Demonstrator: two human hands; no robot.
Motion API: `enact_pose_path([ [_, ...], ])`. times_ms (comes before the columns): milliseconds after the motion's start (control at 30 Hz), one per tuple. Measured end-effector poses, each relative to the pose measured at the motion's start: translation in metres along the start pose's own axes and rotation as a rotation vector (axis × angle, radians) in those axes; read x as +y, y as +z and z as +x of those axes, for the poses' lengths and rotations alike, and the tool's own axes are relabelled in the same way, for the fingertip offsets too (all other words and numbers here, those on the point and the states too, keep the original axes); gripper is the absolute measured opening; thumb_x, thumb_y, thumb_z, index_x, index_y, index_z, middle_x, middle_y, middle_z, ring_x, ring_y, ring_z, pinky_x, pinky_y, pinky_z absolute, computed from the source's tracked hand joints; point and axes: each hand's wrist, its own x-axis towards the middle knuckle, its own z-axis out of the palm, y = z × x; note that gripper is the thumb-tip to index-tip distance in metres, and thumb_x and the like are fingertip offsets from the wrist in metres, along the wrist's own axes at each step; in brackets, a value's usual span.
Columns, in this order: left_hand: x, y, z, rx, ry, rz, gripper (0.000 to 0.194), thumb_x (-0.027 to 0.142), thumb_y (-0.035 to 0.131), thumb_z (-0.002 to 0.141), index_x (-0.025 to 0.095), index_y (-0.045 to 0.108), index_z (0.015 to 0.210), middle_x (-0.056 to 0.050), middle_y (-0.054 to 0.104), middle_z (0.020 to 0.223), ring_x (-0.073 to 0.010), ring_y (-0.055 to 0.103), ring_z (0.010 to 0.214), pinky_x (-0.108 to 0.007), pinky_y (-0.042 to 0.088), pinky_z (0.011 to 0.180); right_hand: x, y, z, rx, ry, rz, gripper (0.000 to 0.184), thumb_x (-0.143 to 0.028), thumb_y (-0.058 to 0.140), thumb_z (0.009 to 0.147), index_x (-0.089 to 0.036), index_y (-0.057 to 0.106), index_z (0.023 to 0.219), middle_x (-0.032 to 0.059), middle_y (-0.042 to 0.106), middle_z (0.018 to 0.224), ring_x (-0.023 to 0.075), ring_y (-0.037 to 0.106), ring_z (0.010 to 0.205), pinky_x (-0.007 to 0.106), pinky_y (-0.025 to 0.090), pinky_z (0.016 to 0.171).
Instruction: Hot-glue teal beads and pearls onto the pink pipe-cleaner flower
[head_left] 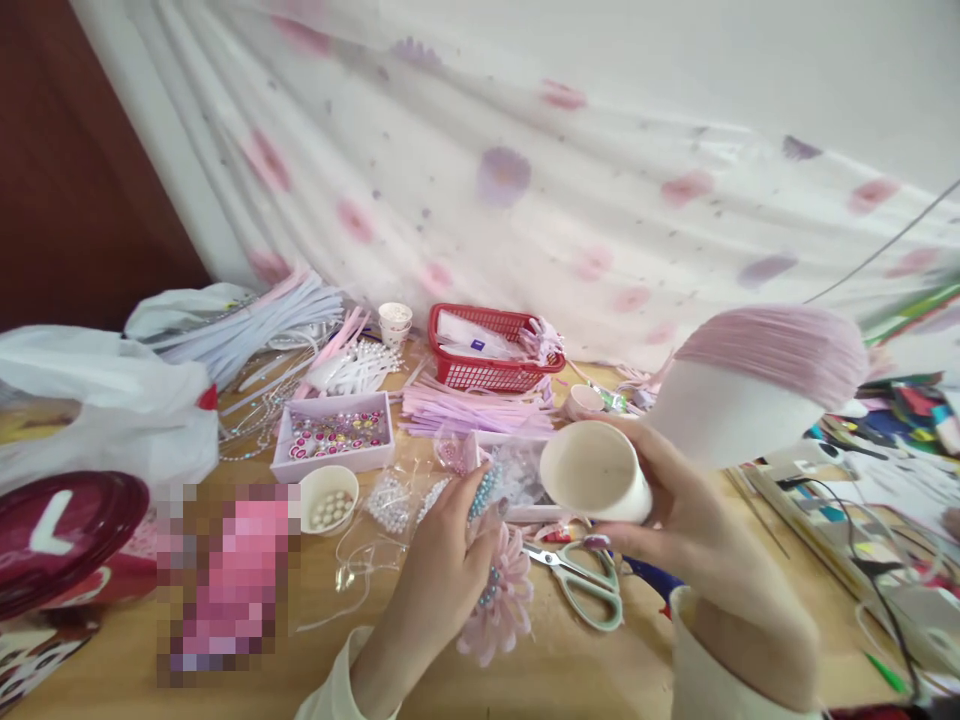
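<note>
My right hand (682, 515) is wrapped round a white paper cup (596, 470), tilted so that its mouth faces me; its inside looks bare. My left hand (450, 545) is closed on a pink fuzzy flower (495, 620) with small blue beads at its middle. Part of the flower is hidden behind the fingers. More blue beads (487, 488) show just beyond the fingertips. Scissors with pale green handles (589, 590) lie on the table between the hands. Clear bags of pearly beads (394, 500) lie left of my left hand.
A small cup of cream beads (328, 500) and a white box of gems (334, 435) stand to the left. Lilac fuzzy stems (472, 408) lie before a red basket (487, 370). A white form topped with pink thread (765, 385) stands right, near a cluttered tray (825, 580).
</note>
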Motion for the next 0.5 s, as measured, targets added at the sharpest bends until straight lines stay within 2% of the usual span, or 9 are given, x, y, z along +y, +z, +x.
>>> enact_pose_path([
  [100,-0.003,-0.001,-0.002,-0.012,0.008,-0.01,0.056,0.03,0.051,0.094,0.014,0.057,0.147,-0.018,0.06,0.154,-0.0333,0.052,0.148,-0.056,0.04,0.124,0.026,0.016,-0.019,0.12,0.081,0.19,0.09,-0.06,0.094,0.066,-0.026,0.059,0.141,0.0151,0.066,0.145,0.0351,0.066,0.129,0.043,0.058,0.104],
  [167,-0.004,0.002,-0.004,-0.012,-0.005,-0.02,0.052,0.032,0.053,0.096,0.018,0.06,0.145,-0.016,0.066,0.148,-0.0336,0.055,0.145,-0.055,0.044,0.121,0.037,0.024,-0.03,0.189,0.119,0.261,0.087,-0.057,0.095,0.065,-0.025,0.061,0.138,0.0155,0.067,0.143,0.0364,0.066,0.128,0.045,0.058,0.104],
  [300,-0.005,0.006,-0.005,0.0,-0.085,-0.111,0.052,0.053,0.054,0.1,0.024,0.065,0.143,-0.012,0.069,0.144,-0.0347,0.058,0.143,-0.05,0.055,0.11,0.053,0.029,-0.044,0.279,0.131,0.365,0.077,-0.055,0.093,0.068,-0.027,0.064,0.134,0.0138,0.068,0.142,0.0368,0.067,0.129,0.047,0.057,0.106],
  [400,-0.004,-0.008,0.003,0.199,-0.132,-0.113,0.056,0.064,0.057,0.096,0.023,0.074,0.131,-0.01,0.071,0.142,-0.035,0.056,0.144,-0.047,0.052,0.115,0.068,0.032,-0.049,0.312,0.175,0.401,0.081,-0.063,0.092,0.064,-0.027,0.065,0.132,0.0141,0.073,0.134,0.0365,0.072,0.119,0.046,0.062,0.098],
  [500,0.001,-0.038,0.025,0.467,-0.114,-0.02,0.054,0.066,0.063,0.091,0.022,0.079,0.117,-0.011,0.078,0.129,-0.0349,0.065,0.134,-0.047,0.05,0.115,0.084,0.038,-0.055,0.312,0.19,0.435,0.078,-0.064,0.091,0.066,-0.024,0.068,0.129,0.0155,0.073,0.132,0.0359,0.072,0.12,0.043,0.062,0.098],
])
